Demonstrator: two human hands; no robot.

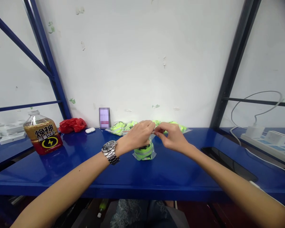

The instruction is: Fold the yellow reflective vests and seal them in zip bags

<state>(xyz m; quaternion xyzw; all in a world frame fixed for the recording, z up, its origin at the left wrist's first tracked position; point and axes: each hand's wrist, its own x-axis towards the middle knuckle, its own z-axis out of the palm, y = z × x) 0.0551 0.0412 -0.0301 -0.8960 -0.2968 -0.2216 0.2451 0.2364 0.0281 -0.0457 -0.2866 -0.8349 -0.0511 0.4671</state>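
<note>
A clear plastic zip bag point(144, 152) with a folded neon-green item and grey strips inside hangs or stands upright just over the blue table, in front of me. My left hand point(142, 133), with a steel watch on its wrist, is closed on the bag's top edge. My right hand point(169, 134) pinches the top right corner of the same bag between thumb and fingertips. Behind my hands, several similar bags of neon-green items point(118, 127) lie in a row along the wall.
On the left stand a large drink bottle point(43, 134), a red plastic bag point(72, 125), a small white case point(90, 130) and white boxes point(13, 133). A phone point(104, 117) leans on the wall. At right lie a black phone point(228, 163) and a power strip point(270, 144) with cables.
</note>
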